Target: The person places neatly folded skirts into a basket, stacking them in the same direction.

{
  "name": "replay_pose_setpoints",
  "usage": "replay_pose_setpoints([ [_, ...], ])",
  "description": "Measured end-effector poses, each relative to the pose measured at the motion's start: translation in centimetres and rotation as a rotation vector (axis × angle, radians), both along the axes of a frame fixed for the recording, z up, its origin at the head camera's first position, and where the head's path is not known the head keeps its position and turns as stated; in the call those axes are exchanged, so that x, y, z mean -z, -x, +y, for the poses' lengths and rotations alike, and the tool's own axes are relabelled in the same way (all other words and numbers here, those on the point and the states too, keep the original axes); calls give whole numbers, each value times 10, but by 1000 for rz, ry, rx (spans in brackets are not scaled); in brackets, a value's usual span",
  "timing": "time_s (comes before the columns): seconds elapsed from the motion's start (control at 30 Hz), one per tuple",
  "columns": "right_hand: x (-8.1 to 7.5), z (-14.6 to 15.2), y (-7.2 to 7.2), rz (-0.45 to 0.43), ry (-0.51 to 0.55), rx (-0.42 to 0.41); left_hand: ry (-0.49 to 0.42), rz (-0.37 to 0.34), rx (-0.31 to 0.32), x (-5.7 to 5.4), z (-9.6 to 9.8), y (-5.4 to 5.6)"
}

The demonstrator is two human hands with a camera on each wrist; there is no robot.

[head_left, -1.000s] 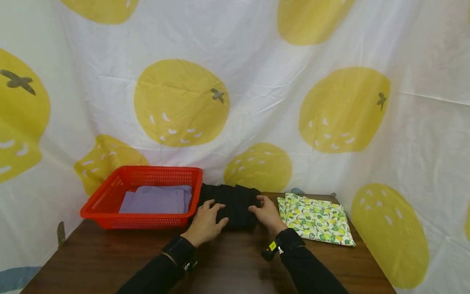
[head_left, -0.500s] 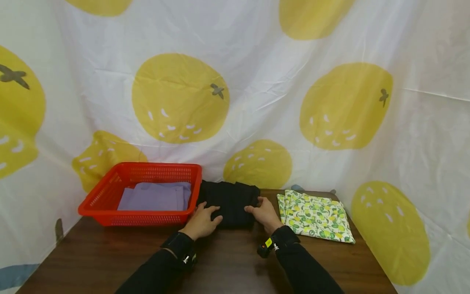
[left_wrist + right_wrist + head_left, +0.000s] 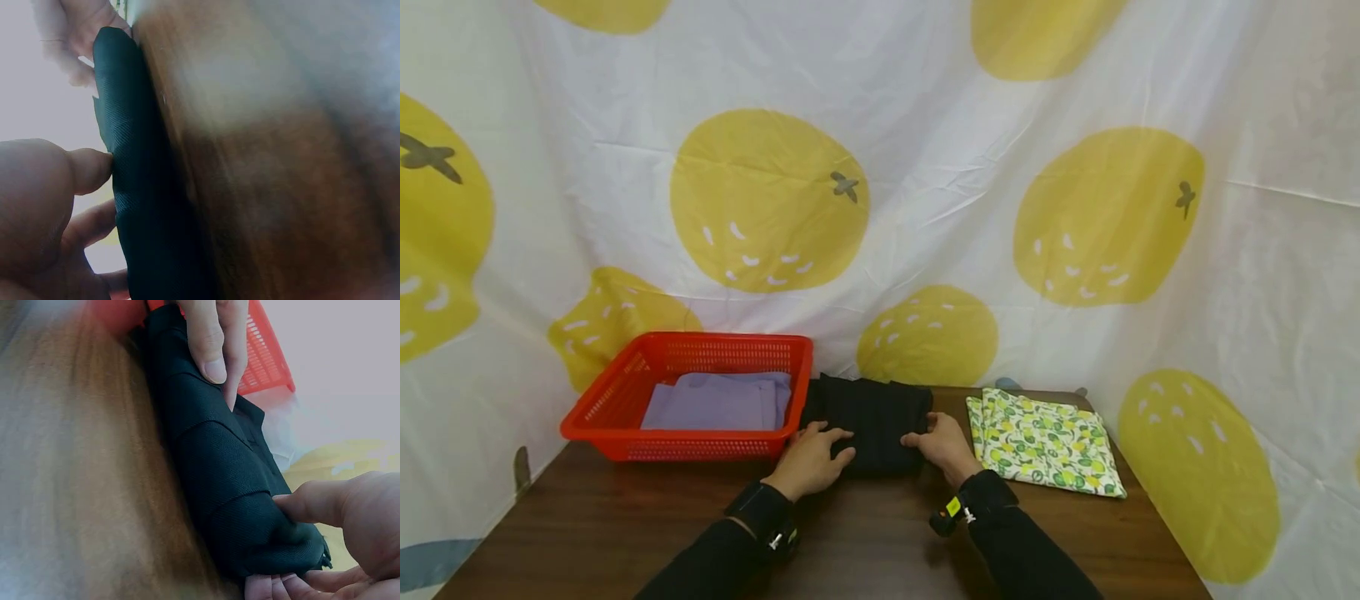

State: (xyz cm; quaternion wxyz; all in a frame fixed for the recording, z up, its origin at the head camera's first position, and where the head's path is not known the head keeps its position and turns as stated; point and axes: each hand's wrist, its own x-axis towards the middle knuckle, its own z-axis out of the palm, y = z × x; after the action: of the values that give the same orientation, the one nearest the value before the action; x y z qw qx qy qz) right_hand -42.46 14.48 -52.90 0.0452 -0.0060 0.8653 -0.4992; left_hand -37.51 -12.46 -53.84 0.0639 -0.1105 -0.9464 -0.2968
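Note:
A thick, folded black cloth [image 3: 876, 421] lies at the back middle of the table, right beside the red basket. My left hand [image 3: 814, 458] rests over its left end with fingers spread; in the left wrist view the thumb [image 3: 92, 170] touches its upper face. At the other end, my right hand [image 3: 946, 443] grips the cloth. The right wrist view shows that thumb [image 3: 306, 501] on top and the fingers [image 3: 275, 587] tucked under the end fold. Layered folds run along the near side of the black cloth [image 3: 212, 469].
The red plastic basket [image 3: 696, 450] at the left holds folded lilac cloth [image 3: 715, 406]. To the right lies a folded lemon-print cloth [image 3: 1048, 442]. A white curtain with yellow fruit [image 3: 925, 208] hangs close behind the brown wooden table [image 3: 865, 542].
Both hands have come down onto the black cloth from just above it. My right thumb has settled on its right end. The cloth has shifted slightly nearer to me.

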Motion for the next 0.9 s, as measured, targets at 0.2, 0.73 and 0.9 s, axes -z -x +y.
replay_pose_setpoints([
  [0.2, 5, 8, -8, -21, 11, -6, 24, 30, 11, 1, -3, -11],
  [0.73, -5, 16, -43, -6, -166, -51, 75, -55, 41, -31, 2, -62],
  [0.9, -19, 19, -66, -25, -179, -101, 72, -64, 68, -32, 1, -74],
])
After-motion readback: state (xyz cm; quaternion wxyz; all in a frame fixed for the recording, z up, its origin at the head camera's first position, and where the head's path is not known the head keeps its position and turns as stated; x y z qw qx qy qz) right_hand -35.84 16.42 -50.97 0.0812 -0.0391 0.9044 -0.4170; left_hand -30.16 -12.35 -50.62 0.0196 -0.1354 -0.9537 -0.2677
